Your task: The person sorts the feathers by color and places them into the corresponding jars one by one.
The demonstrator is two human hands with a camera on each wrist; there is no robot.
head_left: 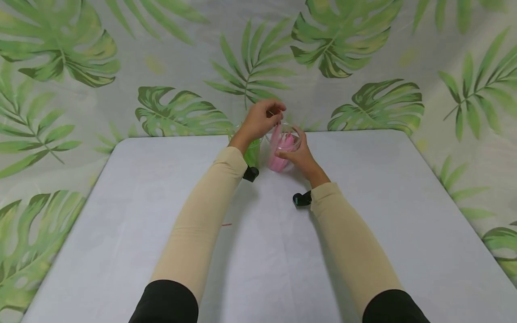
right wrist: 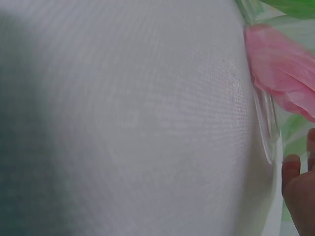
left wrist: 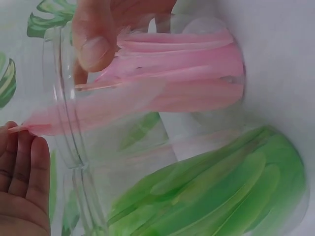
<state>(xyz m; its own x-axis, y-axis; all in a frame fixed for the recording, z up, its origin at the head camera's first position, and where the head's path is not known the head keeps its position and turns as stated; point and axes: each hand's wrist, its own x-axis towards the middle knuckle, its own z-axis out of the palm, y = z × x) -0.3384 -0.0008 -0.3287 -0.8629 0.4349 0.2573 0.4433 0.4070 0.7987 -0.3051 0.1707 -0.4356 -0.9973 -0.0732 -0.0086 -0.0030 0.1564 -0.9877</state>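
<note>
A clear jar [left wrist: 66, 98] with several pink feathers [left wrist: 182, 59] inside stands near the far edge of the table. My right hand [head_left: 300, 157] grips this jar, its thumb on the near wall. Above the rim, my left hand [head_left: 262, 116] pinches the thin end of one pink feather [left wrist: 98, 110]. Most of that feather's length hangs down inside the jar, overlapping the others. Close on the left is a second clear jar [left wrist: 91, 201] holding green feathers [left wrist: 206, 191]; my left wrist partly hides it in the head view.
A thin red piece [head_left: 227, 224] lies on the white table [head_left: 274, 251] beside my left forearm. Behind the table hangs a leaf-patterned cloth [head_left: 177, 58], near the jars.
</note>
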